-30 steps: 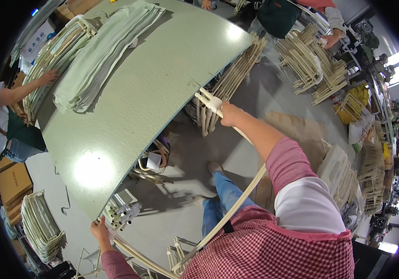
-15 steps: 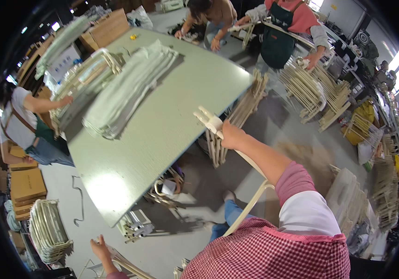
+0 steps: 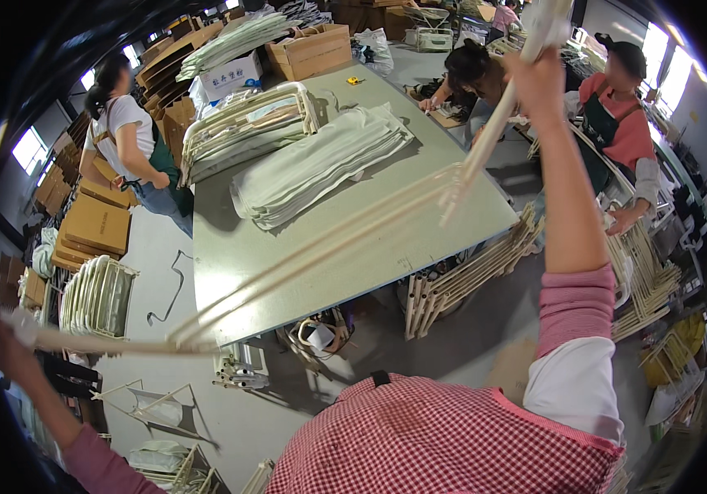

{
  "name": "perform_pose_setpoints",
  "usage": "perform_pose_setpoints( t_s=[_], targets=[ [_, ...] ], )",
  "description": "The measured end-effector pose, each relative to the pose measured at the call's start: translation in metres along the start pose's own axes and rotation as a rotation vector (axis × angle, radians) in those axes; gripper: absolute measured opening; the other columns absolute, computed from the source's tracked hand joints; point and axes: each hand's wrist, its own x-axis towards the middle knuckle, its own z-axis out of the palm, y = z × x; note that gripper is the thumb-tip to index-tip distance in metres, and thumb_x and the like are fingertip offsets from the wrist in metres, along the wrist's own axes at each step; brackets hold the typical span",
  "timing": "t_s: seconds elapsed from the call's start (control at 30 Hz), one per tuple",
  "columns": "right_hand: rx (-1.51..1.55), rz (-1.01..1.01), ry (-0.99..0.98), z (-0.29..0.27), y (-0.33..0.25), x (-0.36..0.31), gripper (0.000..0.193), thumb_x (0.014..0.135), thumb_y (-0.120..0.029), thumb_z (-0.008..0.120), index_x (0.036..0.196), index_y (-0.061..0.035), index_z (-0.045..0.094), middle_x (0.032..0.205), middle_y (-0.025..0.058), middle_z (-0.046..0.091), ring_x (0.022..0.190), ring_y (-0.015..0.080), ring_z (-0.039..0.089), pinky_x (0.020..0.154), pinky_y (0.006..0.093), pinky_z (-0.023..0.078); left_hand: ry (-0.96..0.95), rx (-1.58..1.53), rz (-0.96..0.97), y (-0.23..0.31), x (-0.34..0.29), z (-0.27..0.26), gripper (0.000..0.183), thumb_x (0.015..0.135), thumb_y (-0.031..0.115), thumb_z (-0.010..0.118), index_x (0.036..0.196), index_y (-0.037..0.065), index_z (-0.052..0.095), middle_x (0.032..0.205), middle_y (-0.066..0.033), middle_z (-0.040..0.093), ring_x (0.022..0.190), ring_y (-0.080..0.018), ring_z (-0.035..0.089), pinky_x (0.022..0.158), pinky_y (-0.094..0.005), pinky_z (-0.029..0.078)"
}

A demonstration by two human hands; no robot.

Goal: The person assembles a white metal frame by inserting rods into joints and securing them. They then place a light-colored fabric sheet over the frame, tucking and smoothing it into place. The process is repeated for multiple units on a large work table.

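Observation:
A long cream tubular frame (image 3: 493, 136) is held up aslant in front of me, its thin parallel rods crossing above the pale green table (image 3: 386, 255). My right hand (image 3: 539, 86), raised high at the upper right, is closed around the tube near one end. At the far left edge, my left hand (image 3: 13, 346) is at the frame's other end and appears closed on it; motion smears its fingers. A pale fitting covers the tube beside each hand. On the table lie a stack of folded pale green fabric pieces (image 3: 320, 169) and a pile of cream frames (image 3: 246, 123).
Cream tubes (image 3: 469, 276) lean below the table's right side. Curved frames (image 3: 97, 296) and cardboard boxes (image 3: 94, 222) stand at left. One person (image 3: 131, 140) stands left of the table; another in a green apron (image 3: 604, 123) handles frames at right. A yellow tape measure (image 3: 355, 81) lies on the table.
Both my hands have risen, the right one up and to the right, the left one outward and up. The frame has swung up from beside me to across the table. The person at left has straightened.

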Motion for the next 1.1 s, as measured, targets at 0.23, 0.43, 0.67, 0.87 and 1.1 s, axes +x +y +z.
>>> perform_pose_setpoints(
  t_s=[0.23, 0.43, 0.67, 0.87, 1.1],
  targets=[
    [-0.142, 0.18, -0.075, 0.085, 0.084, -0.101, 0.061, 0.08, -0.029, 0.068, 0.127, 0.0012, 0.042, 0.096, 0.0226, 0.067, 0.092, 0.0419, 0.065, 0.079, 0.0436, 0.052, -0.04, 0.019, -0.002, -0.007, -0.096, 0.203, 0.042, 0.091, 0.034, 0.068, 0.122, 0.006, 0.06, 0.116, -0.0117, 0.061, 0.104, -0.0228, 0.06, 0.089, -0.0348, 0.049],
    [-0.748, 0.298, -0.983, 0.087, 0.024, -0.123, 0.045, 0.089, -0.043, 0.061, 0.107, -0.002, 0.067, 0.096, 0.0176, 0.07, 0.091, 0.0343, 0.068, 0.083, 0.0443, 0.053, -0.008, -0.028, 0.061, -0.037, -0.094, 0.269, 0.042, 0.093, 0.029, 0.066, 0.123, 0.001, 0.057, 0.119, -0.0152, 0.057, 0.107, -0.0245, 0.059, 0.091, -0.0345, 0.048],
    [-0.419, -0.068, -1.302, 0.256, 0.011, -0.267, 0.06, 0.092, -0.066, 0.041, 0.1, -0.0147, 0.071, 0.096, 0.0121, 0.068, 0.097, 0.0283, 0.063, 0.096, 0.0457, 0.038, 0.127, 0.153, 0.549, -0.032, -0.147, 0.324, 0.044, 0.092, 0.022, 0.065, 0.128, 0.0, 0.052, 0.125, -0.0185, 0.053, 0.12, -0.0399, 0.047, 0.1, -0.052, 0.035],
    [-0.301, 0.136, -1.453, 0.279, 0.025, -0.256, 0.066, 0.086, -0.074, 0.043, 0.091, -0.0144, 0.071, 0.087, 0.0094, 0.068, 0.091, 0.0279, 0.064, 0.091, 0.0432, 0.04, -1.136, -0.335, 0.335, 0.027, -0.371, 0.407, 0.042, 0.076, 0.021, 0.075, 0.114, 0.01, 0.063, 0.115, -0.0112, 0.056, 0.099, -0.0308, 0.056, 0.085, -0.041, 0.047],
    [-0.355, 0.08, -1.368, 0.343, 0.04, -0.221, 0.068, 0.083, -0.076, 0.046, 0.092, -0.0132, 0.071, 0.089, 0.0083, 0.069, 0.089, 0.0287, 0.063, 0.088, 0.0434, 0.04, -1.125, -0.278, 0.247, 0.044, -0.393, 0.422, 0.016, 0.081, 0.023, 0.07, 0.085, 0.011, 0.06, 0.083, -0.0053, 0.06, 0.079, -0.0251, 0.061, 0.066, -0.0373, 0.05]
  ],
)
